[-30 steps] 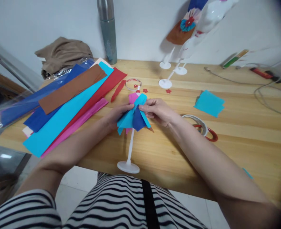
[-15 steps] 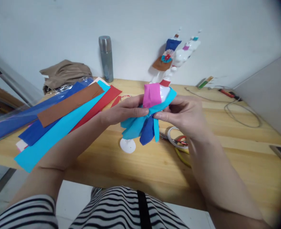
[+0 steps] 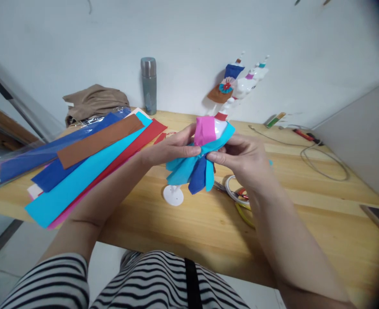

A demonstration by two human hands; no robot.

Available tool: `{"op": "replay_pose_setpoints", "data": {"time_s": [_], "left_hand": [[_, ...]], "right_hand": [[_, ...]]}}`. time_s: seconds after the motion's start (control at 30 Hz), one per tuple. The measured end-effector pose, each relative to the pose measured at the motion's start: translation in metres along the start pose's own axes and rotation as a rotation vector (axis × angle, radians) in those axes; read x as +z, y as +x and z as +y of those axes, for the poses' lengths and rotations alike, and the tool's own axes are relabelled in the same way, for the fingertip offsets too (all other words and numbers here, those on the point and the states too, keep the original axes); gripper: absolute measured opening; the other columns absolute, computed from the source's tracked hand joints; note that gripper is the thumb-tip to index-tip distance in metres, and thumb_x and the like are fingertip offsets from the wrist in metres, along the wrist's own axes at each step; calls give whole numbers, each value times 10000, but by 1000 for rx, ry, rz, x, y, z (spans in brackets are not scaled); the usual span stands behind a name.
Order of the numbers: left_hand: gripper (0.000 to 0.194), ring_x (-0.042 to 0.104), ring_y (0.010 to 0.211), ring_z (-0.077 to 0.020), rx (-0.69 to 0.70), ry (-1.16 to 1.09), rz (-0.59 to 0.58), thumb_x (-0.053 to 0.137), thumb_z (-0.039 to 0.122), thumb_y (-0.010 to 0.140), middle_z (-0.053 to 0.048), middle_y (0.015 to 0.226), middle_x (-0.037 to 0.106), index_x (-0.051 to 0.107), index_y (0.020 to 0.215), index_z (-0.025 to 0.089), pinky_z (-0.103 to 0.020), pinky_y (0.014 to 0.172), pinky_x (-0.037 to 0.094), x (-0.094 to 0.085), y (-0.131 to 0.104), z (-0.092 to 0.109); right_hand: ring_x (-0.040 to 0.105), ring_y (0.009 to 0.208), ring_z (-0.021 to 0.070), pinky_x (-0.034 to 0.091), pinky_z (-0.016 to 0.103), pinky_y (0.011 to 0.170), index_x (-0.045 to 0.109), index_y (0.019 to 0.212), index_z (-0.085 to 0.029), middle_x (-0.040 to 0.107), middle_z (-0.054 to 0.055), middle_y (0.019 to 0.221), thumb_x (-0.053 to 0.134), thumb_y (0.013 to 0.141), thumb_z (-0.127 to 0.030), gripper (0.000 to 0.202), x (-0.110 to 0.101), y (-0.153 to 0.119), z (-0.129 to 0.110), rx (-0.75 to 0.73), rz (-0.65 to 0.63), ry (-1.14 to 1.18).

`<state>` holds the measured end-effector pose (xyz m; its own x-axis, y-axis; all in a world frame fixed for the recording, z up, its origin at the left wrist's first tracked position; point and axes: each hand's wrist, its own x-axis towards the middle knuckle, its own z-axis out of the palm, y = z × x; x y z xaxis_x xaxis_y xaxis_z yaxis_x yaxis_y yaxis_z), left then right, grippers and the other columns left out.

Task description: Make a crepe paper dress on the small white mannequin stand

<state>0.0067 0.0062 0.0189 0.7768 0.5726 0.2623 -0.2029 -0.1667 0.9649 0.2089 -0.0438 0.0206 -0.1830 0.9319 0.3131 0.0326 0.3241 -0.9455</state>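
Your left hand point(image 3: 174, 148) and right hand point(image 3: 245, 156) are both closed, pinching the light blue skirt point(image 3: 183, 171) at the waist of the white form point(image 3: 220, 128), probably so its folds don't slip. One dark blue panel point(image 3: 198, 177) shows among the light blue. Right of the form lie one pair of scissors point(image 3: 220, 186), one white ring point(image 3: 227, 189) and one yellow ring point(image 3: 242, 217) (handy there, it seems). Left of the form, at least five strips point(image 3: 89, 168) overlap on the worktop point(image 3: 208, 231), perhaps fanned to show each colour. Behind the form stand three more forms point(image 3: 241, 88); back left, one flask point(image 3: 149, 88).
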Motion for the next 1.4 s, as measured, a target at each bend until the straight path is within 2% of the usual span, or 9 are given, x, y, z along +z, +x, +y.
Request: {"op": "replay_pose_setpoints", "data": {"time_s": [0.1, 0.23, 0.37, 0.53, 0.7, 0.83, 0.93, 1.2, 1.4], "left_hand": [[777, 574, 1401, -335, -5, 15, 25, 849, 473, 780, -109, 1439, 650, 556, 1453, 218, -388, 1088, 528, -2, -1, 3], [799, 674, 1255, -325, -53, 72, 36, 837, 399, 791, -126, 1319, 718, 507, 1494, 208, -408, 1013, 559, -3, -3, 6], [744, 629, 1322, -333, -40, 170, 152, 844, 323, 775, -153, 1334, 709, 562, 1445, 168, -435, 1082, 512, -2, -5, 9], [512, 679, 1204, -345, -20, 246, 297, 879, 393, 722, -165, 1199, 745, 746, 1130, 113, -468, 1041, 524, 0, -4, 5], [251, 692, 1123, -272, 102, 358, 398, 848, 359, 731, -132, 1188, 748, 778, 836, 141, -366, 954, 546, 2, -3, 2], [221, 712, 1041, -246, 129, 380, 395, 814, 338, 742, -113, 1083, 774, 780, 842, 145, -348, 920, 569, 4, -3, 1], [231, 726, 979, -231, 134, 438, 454, 771, 328, 757, -98, 1007, 784, 790, 886, 137, -316, 852, 590, 7, -3, -1], [245, 738, 910, -220, 122, 387, 505, 763, 353, 767, -75, 919, 805, 794, 886, 141, -315, 811, 603, 11, 0, -8], [292, 728, 831, -198, 87, 300, 529, 802, 375, 741, -67, 882, 797, 803, 907, 135, -308, 758, 594, 7, 1, -13]], "right_hand": [[542, 539, 120, 513, 288, 582, 818, 765, -293, 675, -54, 607, 958, 624, -269, 200, 1, -1, 1, 57, -6, 68], [713, 771, 173, 578, 323, 795, 846, 835, -314, 808, -18, 820, 949, 645, -201, 243, 1, -2, 1, 50, -31, 111], [758, 906, 232, 590, 401, 954, 835, 822, -295, 829, 5, 893, 953, 646, -234, 220, 3, -1, 1, 33, -45, 156], [758, 908, 246, 605, 410, 934, 833, 816, -296, 831, 4, 899, 958, 610, -244, 246, 5, 1, 2, 71, 3, 172], [746, 969, 210, 569, 364, 981, 844, 883, -309, 838, -20, 986, 922, 668, -190, 258, 6, -2, 5, 28, 85, 122], [746, 1006, 244, 565, 428, 1013, 835, 916, -285, 836, 0, 1032, 935, 663, -280, 271, 5, -1, 11, -22, 96, 80], [748, 1028, 270, 559, 483, 1043, 828, 921, -271, 836, 16, 1037, 938, 652, -332, 297, 5, 2, 15, -46, 85, 81], [735, 1124, 294, 522, 512, 1116, 814, 938, -277, 825, 26, 1102, 907, 721, -400, 266, 7, 5, 20, -65, 60, 60], [721, 1165, 301, 534, 509, 1096, 793, 1019, -258, 807, 54, 1174, 852, 783, -460, 316, 11, 4, 31, -83, 131, -12]]}}
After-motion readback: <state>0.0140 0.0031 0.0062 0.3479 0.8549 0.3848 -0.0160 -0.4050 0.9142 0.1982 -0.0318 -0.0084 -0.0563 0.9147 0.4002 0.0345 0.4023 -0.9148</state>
